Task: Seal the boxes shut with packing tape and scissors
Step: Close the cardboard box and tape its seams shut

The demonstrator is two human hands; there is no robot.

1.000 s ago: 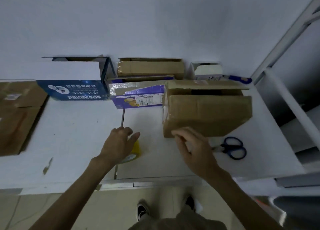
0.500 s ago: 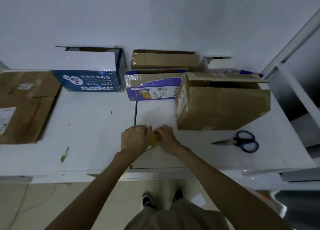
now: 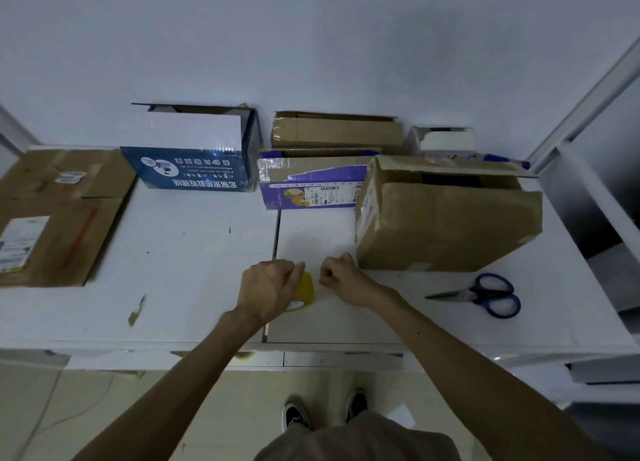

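view: head
left hand (image 3: 268, 287): curled round the yellowish tape roll (image 3: 306, 289), which is held down on the table (image 3: 194, 270) near its front edge.
right hand (image 3: 343, 278): fingers are curled tight just beside the roll, as if a tape end were pinched; whether anything is held cannot be told.
brown box (image 3: 450, 225): unsealed, with its top flaps partly open, just beyond the right hand.
scissors (image 3: 485, 294): laid on the table, right of the hands, untouched.
step judged: the tape end is being found and peeled.
risk: the clear end could be lost back onto the roll, or folded onto itself if it is pulled crooked.
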